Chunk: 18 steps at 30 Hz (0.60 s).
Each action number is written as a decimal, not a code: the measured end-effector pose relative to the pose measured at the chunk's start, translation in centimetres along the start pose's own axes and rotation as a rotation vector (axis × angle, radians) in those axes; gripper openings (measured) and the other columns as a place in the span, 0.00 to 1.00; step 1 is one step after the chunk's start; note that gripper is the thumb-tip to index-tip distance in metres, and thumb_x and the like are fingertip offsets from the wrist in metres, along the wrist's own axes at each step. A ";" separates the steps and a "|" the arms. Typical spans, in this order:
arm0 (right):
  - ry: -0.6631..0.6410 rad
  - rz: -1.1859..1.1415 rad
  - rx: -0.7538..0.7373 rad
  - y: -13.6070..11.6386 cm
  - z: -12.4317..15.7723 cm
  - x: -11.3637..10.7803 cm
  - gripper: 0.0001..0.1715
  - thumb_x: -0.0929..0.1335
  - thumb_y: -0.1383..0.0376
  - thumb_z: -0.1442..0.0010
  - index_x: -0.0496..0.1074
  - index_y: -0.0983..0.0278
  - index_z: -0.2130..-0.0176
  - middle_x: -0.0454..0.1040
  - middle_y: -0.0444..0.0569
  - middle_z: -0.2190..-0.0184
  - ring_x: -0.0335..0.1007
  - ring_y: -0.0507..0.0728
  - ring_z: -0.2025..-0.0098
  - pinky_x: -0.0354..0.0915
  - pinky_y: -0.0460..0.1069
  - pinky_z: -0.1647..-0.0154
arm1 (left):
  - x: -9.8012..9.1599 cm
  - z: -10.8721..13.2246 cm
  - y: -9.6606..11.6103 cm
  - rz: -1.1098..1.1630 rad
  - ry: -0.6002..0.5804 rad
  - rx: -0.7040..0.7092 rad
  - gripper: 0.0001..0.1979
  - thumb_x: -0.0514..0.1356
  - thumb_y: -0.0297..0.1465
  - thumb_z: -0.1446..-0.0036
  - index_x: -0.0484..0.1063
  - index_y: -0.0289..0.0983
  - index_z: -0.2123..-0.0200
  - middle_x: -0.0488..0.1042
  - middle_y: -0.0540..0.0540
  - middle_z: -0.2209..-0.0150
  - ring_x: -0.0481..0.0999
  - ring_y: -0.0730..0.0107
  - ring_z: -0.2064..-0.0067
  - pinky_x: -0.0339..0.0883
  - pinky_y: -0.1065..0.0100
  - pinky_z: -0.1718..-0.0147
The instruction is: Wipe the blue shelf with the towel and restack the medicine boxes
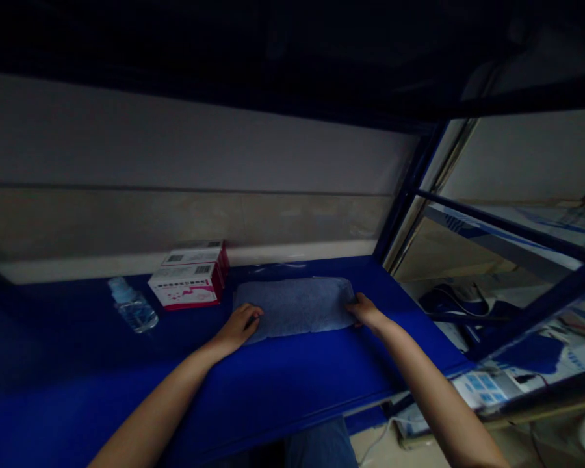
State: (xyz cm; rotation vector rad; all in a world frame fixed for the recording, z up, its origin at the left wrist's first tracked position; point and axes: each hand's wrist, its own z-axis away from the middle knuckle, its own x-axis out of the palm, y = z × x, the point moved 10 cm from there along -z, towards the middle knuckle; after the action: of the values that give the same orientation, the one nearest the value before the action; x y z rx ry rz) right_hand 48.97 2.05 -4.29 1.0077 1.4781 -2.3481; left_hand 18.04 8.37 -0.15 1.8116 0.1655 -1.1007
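Note:
A grey-blue cloth [299, 305] lies spread as a long rectangle on the blue shelf surface [292, 377]. At its left end, my left hand [238, 325] has its fingers bent and closed on the edge. My right hand [364, 311] pinches the right end, thumb and fingers together. Behind and left of my left hand stand white and pink boxes [188, 279] with barcodes on top. Farther left, a clear bottle [134, 307] with a pale blue cap lies on its side.
A blue frame post [409, 188] rises at the right rear corner. Beyond it, a lower shelf holds dark blue items [455, 299] and papers [482, 389]. A tiled wall [292, 224] stands behind, and a dark shelf hangs overhead. A white cable [383, 435] runs below the front edge.

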 end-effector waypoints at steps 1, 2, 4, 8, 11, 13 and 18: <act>0.022 -0.007 -0.022 -0.8 0.0 0.0 0.17 0.64 0.65 0.51 0.61 0.65 0.59 0.71 0.53 0.65 0.70 0.58 0.68 0.66 0.51 0.71 | -0.1 -0.1 -0.3 0.059 -0.009 -0.035 0.11 0.52 0.35 0.48 0.69 0.37 0.64 0.70 0.45 0.63 0.69 0.64 0.60 0.62 0.62 0.57; 0.049 -0.011 -0.045 -1.8 0.0 0.0 0.18 0.64 0.67 0.51 0.61 0.64 0.58 0.71 0.52 0.64 0.70 0.58 0.65 0.66 0.52 0.68 | -0.2 -0.2 -0.7 0.119 -0.015 -0.069 0.11 0.53 0.36 0.49 0.69 0.37 0.65 0.71 0.46 0.63 0.70 0.64 0.60 0.62 0.63 0.57; 0.137 -0.011 -0.124 -4.5 0.5 0.3 0.18 0.63 0.72 0.53 0.61 0.63 0.59 0.69 0.52 0.62 0.66 0.59 0.58 0.64 0.52 0.58 | -0.5 -0.6 -1.2 0.216 -0.016 -0.122 0.12 0.54 0.39 0.49 0.69 0.37 0.66 0.72 0.47 0.66 0.71 0.65 0.62 0.64 0.63 0.60; 0.313 -0.112 -0.493 -13.1 4.2 3.2 0.20 0.61 0.78 0.58 0.62 0.62 0.64 0.64 0.53 0.60 0.60 0.61 0.53 0.57 0.57 0.50 | -1.1 -1.8 -0.8 0.380 0.010 -0.163 0.20 0.48 0.44 0.45 0.66 0.35 0.61 0.74 0.43 0.65 0.73 0.66 0.67 0.68 0.65 0.67; 0.096 -0.256 -0.691 -18.1 8.2 9.5 0.25 0.62 0.79 0.61 0.60 0.60 0.62 0.62 0.51 0.57 0.61 0.59 0.55 0.61 0.56 0.54 | -1.2 -1.9 -0.8 0.651 0.064 -0.239 0.25 0.44 0.48 0.44 0.65 0.33 0.57 0.74 0.41 0.63 0.74 0.64 0.63 0.68 0.65 0.67; -0.194 -0.360 -0.709 -19.5 10.5 13.9 0.25 0.64 0.76 0.60 0.59 0.59 0.61 0.63 0.49 0.57 0.65 0.56 0.62 0.65 0.53 0.61 | -1.0 -1.3 -1.4 0.702 0.098 -0.303 0.25 0.45 0.49 0.44 0.66 0.34 0.59 0.74 0.43 0.64 0.74 0.62 0.61 0.68 0.66 0.68; -0.294 -0.530 -0.620 -17.3 10.8 13.0 0.16 0.64 0.72 0.56 0.61 0.59 0.64 0.69 0.44 0.68 0.67 0.53 0.71 0.65 0.49 0.70 | -0.3 0.0 -2.8 0.652 0.129 -0.370 0.20 0.56 0.38 0.49 0.61 0.34 0.55 0.70 0.41 0.58 0.74 0.63 0.62 0.68 0.69 0.73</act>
State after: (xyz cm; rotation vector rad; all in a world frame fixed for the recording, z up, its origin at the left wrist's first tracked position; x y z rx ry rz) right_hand 25.99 3.71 3.02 0.1194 2.3186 -1.9477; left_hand 16.31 9.90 -1.74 1.4415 -0.1356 -0.4549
